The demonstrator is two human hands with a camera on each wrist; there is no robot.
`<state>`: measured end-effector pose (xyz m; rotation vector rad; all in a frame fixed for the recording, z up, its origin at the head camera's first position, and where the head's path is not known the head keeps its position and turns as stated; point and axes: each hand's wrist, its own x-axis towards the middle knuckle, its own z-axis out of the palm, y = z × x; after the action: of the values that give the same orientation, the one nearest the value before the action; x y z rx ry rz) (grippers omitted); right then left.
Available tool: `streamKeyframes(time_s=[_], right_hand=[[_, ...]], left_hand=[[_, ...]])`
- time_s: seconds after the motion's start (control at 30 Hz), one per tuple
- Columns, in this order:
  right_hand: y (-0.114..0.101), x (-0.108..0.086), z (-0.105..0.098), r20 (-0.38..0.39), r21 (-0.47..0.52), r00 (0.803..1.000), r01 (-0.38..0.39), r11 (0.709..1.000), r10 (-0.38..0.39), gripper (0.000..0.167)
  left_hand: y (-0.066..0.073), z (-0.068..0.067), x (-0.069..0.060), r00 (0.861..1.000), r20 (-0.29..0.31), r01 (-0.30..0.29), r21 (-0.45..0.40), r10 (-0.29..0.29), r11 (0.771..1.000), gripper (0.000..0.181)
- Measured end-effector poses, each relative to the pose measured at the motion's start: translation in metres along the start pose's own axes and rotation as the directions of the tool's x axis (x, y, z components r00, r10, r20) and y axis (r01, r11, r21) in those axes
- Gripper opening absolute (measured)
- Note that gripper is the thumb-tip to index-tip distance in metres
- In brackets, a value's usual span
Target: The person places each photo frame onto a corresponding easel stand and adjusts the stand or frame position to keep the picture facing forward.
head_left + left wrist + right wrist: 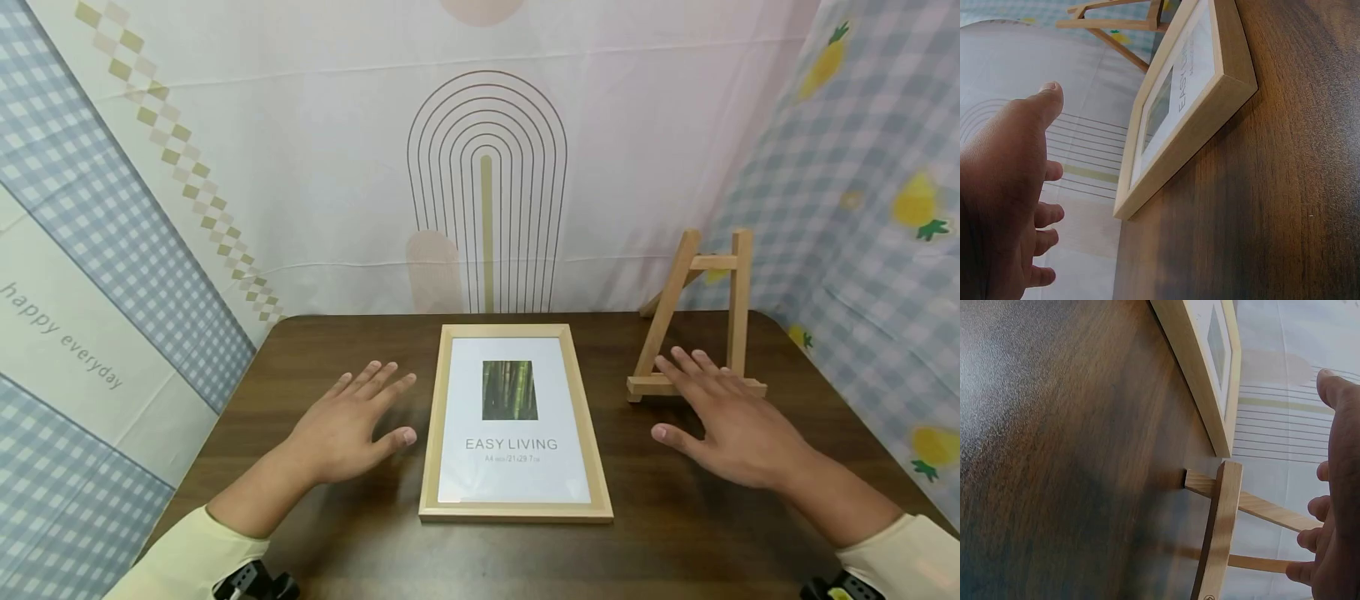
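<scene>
A light wooden picture frame [517, 512] lies flat in the middle of the table, its white insert reading "EASY LIVING" under a small bamboo picture. To its left my left hand [341, 433] hovers above the table, palm down, fingers straight and holding nothing. A small wooden easel [660, 321] stands upright at the back right. My right hand [731, 425] is over the table in front of the easel, fingers extended, and hides part of its lower ledge. In the right wrist view the easel's ledge [1219, 525] appears below the frame, apart from the fingers.
The dark brown wooden table [480, 567] reaches back to a white cloth [337, 167] printed with arches. Blue checked cloth hangs at the left [75, 467] and, with yellow fruit prints, at the right [862, 275]. A dark device [255, 581] sits at the left wrist.
</scene>
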<state>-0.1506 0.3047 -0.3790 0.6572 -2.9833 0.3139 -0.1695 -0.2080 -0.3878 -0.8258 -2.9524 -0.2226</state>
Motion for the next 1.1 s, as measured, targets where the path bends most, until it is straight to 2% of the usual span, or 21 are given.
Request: streamKeyframes(time_s=[0.33,0.6,0.83,0.97,1.1], right_hand=[[-0.004,-0.002,0.001,0.013,-0.021,1.000,-0.014,1.000,0.014,0.089],[-0.007,-0.005,0.000,0.091,0.109,0.993,-0.081,0.991,0.071,0.090],[-0.008,-0.003,0.002,0.117,0.102,0.989,-0.104,0.989,0.092,0.089],[-0.009,-0.001,0.003,0.125,0.114,0.988,-0.108,0.988,0.093,0.087],[-0.009,0.000,0.005,0.129,0.166,0.987,-0.116,0.979,0.095,0.085]], left_hand=[[0.001,0.001,0.000,1.000,0.001,0.021,-0.013,-0.021,1.000,0.078],[0.003,0.006,-0.001,0.999,-0.015,0.046,-0.032,-0.047,0.998,0.075],[0.002,0.010,-0.001,0.996,-0.059,0.065,-0.057,-0.068,0.996,0.073],[0.003,0.011,-0.001,0.993,-0.060,0.095,-0.100,-0.101,0.990,0.072],[0.005,0.011,0.000,0.988,-0.031,0.146,-0.147,-0.152,0.978,0.074]])
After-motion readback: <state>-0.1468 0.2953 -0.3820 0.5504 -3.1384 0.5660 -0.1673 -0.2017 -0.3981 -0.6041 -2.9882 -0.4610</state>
